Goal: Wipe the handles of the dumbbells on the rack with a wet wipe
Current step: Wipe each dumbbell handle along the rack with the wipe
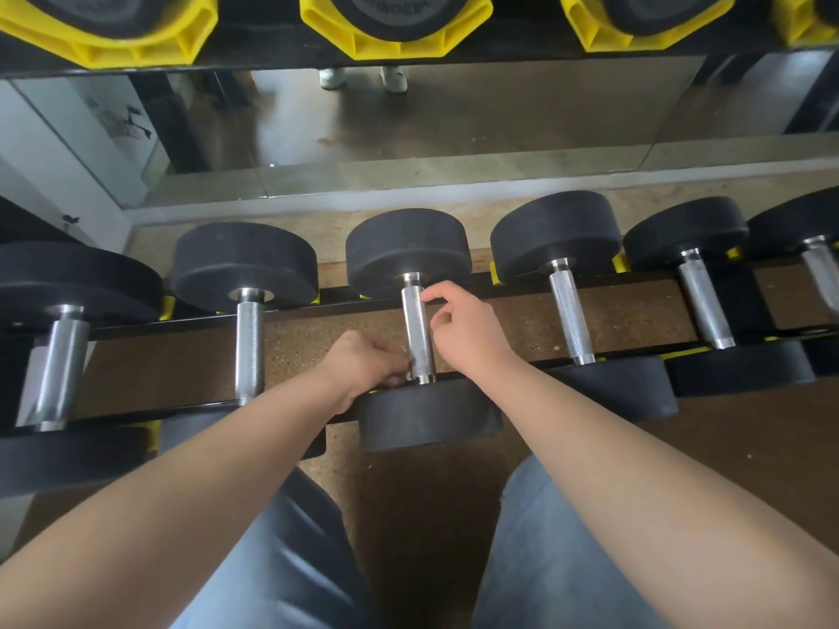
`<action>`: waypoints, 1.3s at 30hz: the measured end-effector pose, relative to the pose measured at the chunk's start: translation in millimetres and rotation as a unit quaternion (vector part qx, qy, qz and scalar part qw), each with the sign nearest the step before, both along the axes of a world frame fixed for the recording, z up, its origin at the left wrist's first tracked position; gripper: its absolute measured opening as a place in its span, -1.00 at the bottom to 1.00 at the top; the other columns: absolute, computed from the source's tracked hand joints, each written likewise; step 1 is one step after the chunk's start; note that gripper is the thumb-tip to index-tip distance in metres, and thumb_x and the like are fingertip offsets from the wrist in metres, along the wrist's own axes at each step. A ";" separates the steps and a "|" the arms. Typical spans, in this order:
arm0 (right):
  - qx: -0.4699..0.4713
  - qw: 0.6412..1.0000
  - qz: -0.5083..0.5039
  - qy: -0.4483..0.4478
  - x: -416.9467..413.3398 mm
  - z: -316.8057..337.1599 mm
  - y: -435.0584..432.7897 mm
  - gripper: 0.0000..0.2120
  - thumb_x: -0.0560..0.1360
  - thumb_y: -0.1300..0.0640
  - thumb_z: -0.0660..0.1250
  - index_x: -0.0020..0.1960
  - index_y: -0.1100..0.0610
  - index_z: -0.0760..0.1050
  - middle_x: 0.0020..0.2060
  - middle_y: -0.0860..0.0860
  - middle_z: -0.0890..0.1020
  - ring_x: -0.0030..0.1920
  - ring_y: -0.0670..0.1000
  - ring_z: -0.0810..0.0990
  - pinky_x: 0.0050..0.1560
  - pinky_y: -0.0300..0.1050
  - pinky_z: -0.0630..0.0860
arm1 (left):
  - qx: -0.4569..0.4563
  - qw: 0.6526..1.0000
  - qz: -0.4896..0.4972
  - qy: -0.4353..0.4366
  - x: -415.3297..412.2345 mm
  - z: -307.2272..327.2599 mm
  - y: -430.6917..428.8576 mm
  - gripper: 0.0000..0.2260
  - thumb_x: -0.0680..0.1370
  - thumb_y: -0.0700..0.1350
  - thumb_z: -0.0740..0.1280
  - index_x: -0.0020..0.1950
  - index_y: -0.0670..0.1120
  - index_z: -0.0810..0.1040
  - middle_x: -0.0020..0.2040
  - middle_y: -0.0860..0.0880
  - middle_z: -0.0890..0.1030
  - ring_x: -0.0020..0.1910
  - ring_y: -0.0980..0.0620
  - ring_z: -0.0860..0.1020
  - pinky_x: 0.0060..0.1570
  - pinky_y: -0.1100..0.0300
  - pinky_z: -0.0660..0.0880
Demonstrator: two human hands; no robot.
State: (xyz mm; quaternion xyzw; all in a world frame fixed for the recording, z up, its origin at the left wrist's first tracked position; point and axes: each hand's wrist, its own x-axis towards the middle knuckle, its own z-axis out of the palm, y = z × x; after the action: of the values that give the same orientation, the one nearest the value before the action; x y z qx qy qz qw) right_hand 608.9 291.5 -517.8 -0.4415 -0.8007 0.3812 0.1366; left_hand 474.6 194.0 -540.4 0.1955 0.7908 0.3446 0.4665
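Centrally, on the lower tier of the rack (331,296): the middle dumbbell (408,249), with black round heads and a knurled steel handle (417,331) running from far to near.

- Left hand (363,361): fingers curled at the near end of that handle, just beside the near head. They pinch a scrap of white, the wet wipe (410,375), against the steel. Most of the wipe is hidden.
- Right hand (463,331): forefinger tip and thumb touch the right side of the handle towards its far end. The other fingers are loosely curled, and nothing is seen held.
- Neighbours: left dumbbell (245,261) and right dumbbell (556,233), each well apart from the middle handle. More lie further out on both sides, cut by the frame edges.
- Open room: brown speckled floor (318,340) shows between the handles and between the rack rails, wide enough on both sides for the forearms to lie in. The heads stand close together, with narrow gaps.
- Yellow cradles (496,272): seen between the far heads.
- Upper tier: black heads in yellow surrounds (136,47), cut off by the top edge.
- Writing: pale letters on the middle upper head (408,9), cropped and not readable whole. No number can be made out on the lower heads.
- Mirror (408,129): behind the rack, reflecting a pair of white shoes (395,79).
- Near edge: blue-grey trousers (545,560) under both forearms.
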 end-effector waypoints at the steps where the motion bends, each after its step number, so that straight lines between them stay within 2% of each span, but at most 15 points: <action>1: 0.000 1.000 0.001 -0.001 -0.6 0.1 0.1 -0.59 0.59 0.33 0.21 0.32 -0.06 0.48 -0.11 -0.07 0.59 -0.13 -0.12 0.56 -0.21 -0.27 0.46 | 0.024 0.999 0.037 -0.024 -1.5 0.3 5.3 -0.96 0.49 -0.24 0.53 -0.09 -0.19 0.71 -0.16 -0.19 0.74 -0.15 -0.07 0.69 0.17 -0.03 0.64; 4: -0.004 1.000 0.003 -0.002 -1.5 0.1 0.7 -0.60 0.60 0.32 0.23 0.32 -0.07 0.47 -0.13 -0.09 0.58 -0.12 -0.09 0.58 -0.11 -0.19 0.57 | 0.116 0.985 0.120 -0.046 -5.3 1.8 21.0 -0.93 0.51 -0.30 0.49 -0.15 -0.16 0.70 -0.16 -0.15 0.74 -0.04 -0.10 0.72 0.22 -0.03 0.62; 6: -0.004 1.000 0.005 -0.003 -1.5 0.2 0.6 -0.60 0.60 0.31 0.24 0.32 -0.07 0.46 -0.14 -0.10 0.57 -0.12 -0.09 0.59 -0.08 -0.19 0.59 | 0.131 0.986 0.099 -0.015 -6.5 4.8 21.5 -0.92 0.50 -0.27 0.51 -0.17 -0.12 0.72 -0.16 -0.12 0.75 -0.01 -0.10 0.73 0.21 -0.03 0.62; 11: -0.012 1.000 0.007 -0.002 -1.8 0.5 1.3 -0.59 0.59 0.34 0.22 0.30 -0.07 0.44 -0.16 -0.04 0.58 -0.17 -0.07 0.58 -0.22 -0.23 0.48 | -0.002 0.998 -0.018 -0.053 2.1 10.1 -10.3 -0.91 0.48 -0.27 0.54 -0.03 -0.17 0.71 -0.10 -0.18 0.75 -0.09 -0.07 0.72 0.09 0.00 0.67; 13: -0.010 1.000 0.007 -0.006 -2.5 0.9 1.3 -0.60 0.59 0.33 0.22 0.31 -0.06 0.43 -0.16 -0.05 0.58 -0.15 -0.07 0.59 -0.18 -0.18 0.55 | 0.000 0.998 -0.012 -0.059 2.1 9.1 -13.3 -0.90 0.47 -0.28 0.54 -0.03 -0.17 0.72 -0.11 -0.19 0.75 -0.15 -0.06 0.71 0.02 0.00 0.69; 15: -0.007 1.000 0.009 -0.009 -2.7 1.1 1.3 -0.60 0.60 0.32 0.23 0.32 -0.06 0.43 -0.15 -0.05 0.58 -0.14 -0.07 0.59 -0.09 -0.14 0.60 | 0.032 0.997 0.012 -0.074 0.4 9.4 -9.5 -0.91 0.48 -0.30 0.53 -0.04 -0.18 0.71 -0.08 -0.19 0.75 -0.18 0.01 0.71 -0.03 0.13 0.69; 18: -0.009 1.000 0.009 -0.008 -2.5 1.3 1.8 -0.62 0.61 0.31 0.23 0.32 -0.07 0.42 -0.16 -0.06 0.58 -0.14 -0.07 0.59 -0.07 -0.12 0.62 | 0.135 0.983 0.076 -0.098 -8.1 12.3 6.4 -0.90 0.50 -0.28 0.51 0.01 -0.23 0.69 0.03 -0.23 0.73 -0.06 0.00 0.70 0.00 0.22 0.67; 20: -0.008 1.000 0.005 -0.009 -2.3 1.4 1.5 -0.62 0.61 0.31 0.22 0.30 -0.08 0.42 -0.16 -0.07 0.57 -0.15 -0.07 0.59 -0.07 -0.11 0.62 | 0.176 0.980 0.083 -0.050 -16.0 13.9 22.0 -0.94 0.52 -0.25 0.52 -0.03 -0.19 0.71 0.01 -0.21 0.74 -0.06 -0.02 0.71 0.07 0.13 0.67; 22: -0.012 1.000 0.001 -0.011 -2.4 0.8 1.2 -0.62 0.61 0.31 0.22 0.30 -0.09 0.43 -0.16 -0.06 0.57 -0.14 -0.07 0.60 -0.05 -0.10 0.63 | 0.182 0.981 0.067 0.023 -23.6 13.5 35.7 -0.98 0.52 -0.18 0.53 -0.08 -0.12 0.73 -0.10 -0.11 0.76 -0.10 -0.03 0.73 0.09 0.03 0.67; 26: -0.015 1.000 -0.004 -0.005 -2.5 -1.3 2.3 -0.61 0.59 0.32 0.22 0.27 -0.09 0.45 -0.16 -0.06 0.59 -0.14 -0.07 0.59 -0.08 -0.13 0.60 | 0.137 0.978 -0.031 0.155 -21.1 8.7 26.5 -0.92 0.55 -0.06 0.50 -0.14 0.03 0.72 -0.25 0.03 0.73 -0.24 0.08 0.69 -0.02 0.10 0.65; 31: -0.010 1.000 0.001 -0.001 -3.5 -3.2 3.7 -0.61 0.57 0.33 0.23 0.24 -0.09 0.44 -0.18 -0.06 0.59 -0.15 -0.07 0.59 -0.09 -0.06 0.61 | 0.092 0.964 -0.170 0.183 -6.5 5.2 -7.5 -0.95 0.54 -0.01 0.51 -0.12 0.06 0.72 -0.23 0.07 0.73 -0.22 0.13 0.69 0.03 0.11 0.64; 33: -0.012 1.000 0.001 0.003 -3.6 -4.1 3.9 -0.62 0.58 0.33 0.25 0.25 -0.08 0.44 -0.18 -0.06 0.59 -0.15 -0.06 0.59 -0.07 -0.07 0.62 | 0.109 0.962 -0.161 0.194 -5.3 8.0 -2.1 -0.94 0.54 -0.02 0.51 -0.14 0.10 0.71 -0.22 0.08 0.73 -0.23 0.15 0.68 0.01 0.13 0.64; 37: -0.017 1.000 -0.002 0.004 -4.0 -5.0 4.0 -0.61 0.58 0.33 0.25 0.18 -0.15 0.42 -0.18 -0.06 0.59 -0.14 -0.06 0.59 -0.06 -0.07 0.61 | 0.175 0.959 -0.042 0.218 -8.4 15.5 31.6 -0.92 0.57 -0.06 0.47 -0.10 0.09 0.72 -0.18 0.13 0.71 -0.20 0.17 0.65 -0.03 0.18 0.60; 39: -0.018 1.000 -0.008 -0.002 -4.5 -5.6 3.5 -0.60 0.58 0.33 0.23 0.16 -0.18 0.40 -0.17 -0.06 0.58 -0.13 -0.05 0.58 -0.06 -0.05 0.62 | 0.186 0.953 -0.026 0.237 -11.6 19.6 39.3 -0.94 0.58 -0.06 0.47 -0.06 0.05 0.74 -0.16 0.15 0.70 -0.17 0.20 0.63 0.01 0.18 0.61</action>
State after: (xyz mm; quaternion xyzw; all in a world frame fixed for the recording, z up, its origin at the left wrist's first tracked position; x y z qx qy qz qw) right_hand 604.4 295.1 -523.4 -0.4506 -0.7905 0.3939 0.1299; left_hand 463.0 233.3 -520.8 0.3752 0.7949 0.4176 0.2299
